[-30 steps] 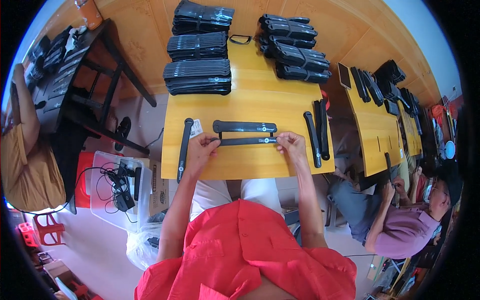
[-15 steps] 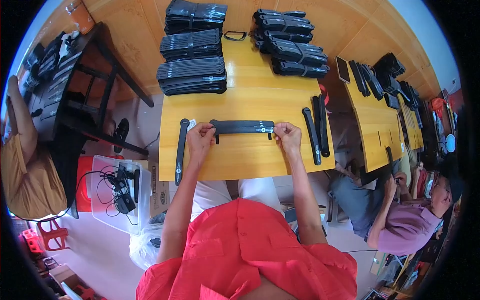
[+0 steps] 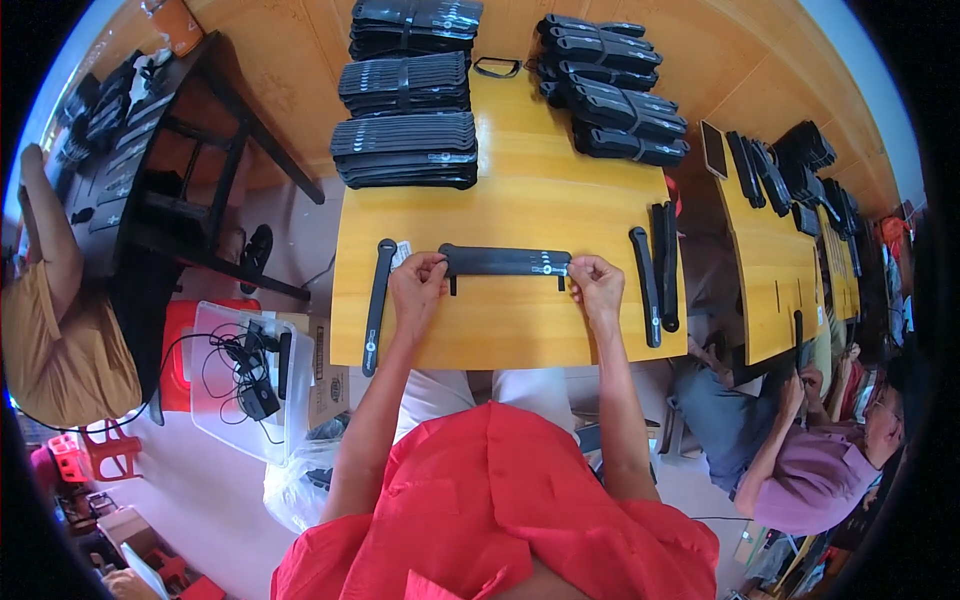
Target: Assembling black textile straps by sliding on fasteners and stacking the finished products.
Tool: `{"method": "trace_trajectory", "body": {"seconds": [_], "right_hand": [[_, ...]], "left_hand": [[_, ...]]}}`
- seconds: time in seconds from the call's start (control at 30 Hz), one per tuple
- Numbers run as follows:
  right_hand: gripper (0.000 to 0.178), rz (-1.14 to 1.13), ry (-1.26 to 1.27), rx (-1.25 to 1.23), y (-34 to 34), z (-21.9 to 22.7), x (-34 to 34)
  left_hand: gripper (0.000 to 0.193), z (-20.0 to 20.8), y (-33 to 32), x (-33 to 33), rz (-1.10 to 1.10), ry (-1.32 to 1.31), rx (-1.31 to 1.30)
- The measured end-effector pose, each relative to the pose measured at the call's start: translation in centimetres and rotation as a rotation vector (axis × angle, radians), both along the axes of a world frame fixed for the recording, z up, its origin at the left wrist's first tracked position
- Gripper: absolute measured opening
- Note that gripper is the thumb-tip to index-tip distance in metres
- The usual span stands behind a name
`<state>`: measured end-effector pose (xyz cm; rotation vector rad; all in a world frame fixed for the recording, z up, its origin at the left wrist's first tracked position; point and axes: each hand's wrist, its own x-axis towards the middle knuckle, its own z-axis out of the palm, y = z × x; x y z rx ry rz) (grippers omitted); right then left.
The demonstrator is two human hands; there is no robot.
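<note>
Between my two hands lies a small stack of flat black straps (image 3: 505,262), stretched sideways over the wooden table, with pale printing near its right end. My left hand (image 3: 418,290) pinches the stack's left end, and my right hand (image 3: 599,290) pinches the right end. Two short dark marks or slots show at the table just below the stack's ends. A single black strap (image 3: 377,310) with a rounded, holed end lies just left of my left hand, beside a small white label (image 3: 401,254). To the right of my right hand lie several more black straps (image 3: 646,285).
Bundled black straps stand in piles at the table's (image 3: 540,335) far left (image 3: 403,150) and far right (image 3: 625,100). A clear plastic bin (image 3: 245,430) with cables sits on the left. A co-worker in a purple shirt (image 3: 805,480) works at another table on the right; another person sits at left.
The whole view has shifted, so the table appears further right. Both hands keep their pinch on the strap stack, which stays in nearly the same place on the table.
</note>
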<state>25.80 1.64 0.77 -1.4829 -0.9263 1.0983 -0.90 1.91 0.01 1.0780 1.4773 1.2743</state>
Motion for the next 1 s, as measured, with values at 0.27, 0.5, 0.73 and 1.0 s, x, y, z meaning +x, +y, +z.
{"method": "trace_trajectory", "body": {"seconds": [0.27,0.5,0.73,1.0], "right_hand": [[0.003,-0.023,0.009,0.022,-0.15,0.20,-0.22],[0.003,-0.020,0.016,0.013,0.00,0.04,-0.44],[0.004,-0.023,-0.010,-0.003,-0.09,0.17,-0.37],[0.004,-0.026,-0.016,-0.013,-0.09,0.27,-0.48]], "left_hand": [[0.009,0.81,-0.27,0.68,0.041,0.049,0.039],[0.008,0.52,-0.32,0.55,0.052,0.026,0.030],[0.007,0.22,-0.26,0.72,0.062,0.048,0.046],[0.006,0.15,-0.29,0.62,0.071,0.016,0.042]]}}
